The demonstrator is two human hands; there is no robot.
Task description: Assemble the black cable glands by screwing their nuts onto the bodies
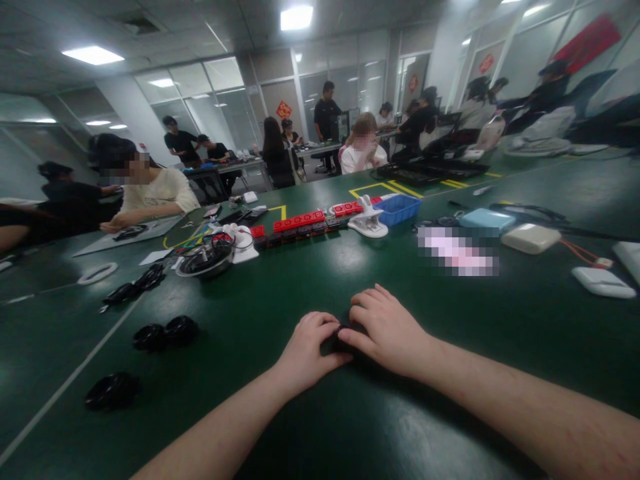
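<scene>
In the head view, my left hand (309,343) and my right hand (387,327) meet low over the green table. Between their fingertips is a small dark object (341,339), black and mostly covered, so its kind does not show. My left thumb and fingers curl around its left side, while my right thumb presses on it from the right. To the left lie glossy black bundles that look like coiled cable: a single one (111,391), a touching pair (167,332) and a longer clump (134,285).
Further back stand a metal bowl with cables (206,261), red and black power strips (300,225), a white clip-like stand (369,223) and a blue bin (400,209). Pale cases (531,238) lie at right. A person (150,187) sits across at left.
</scene>
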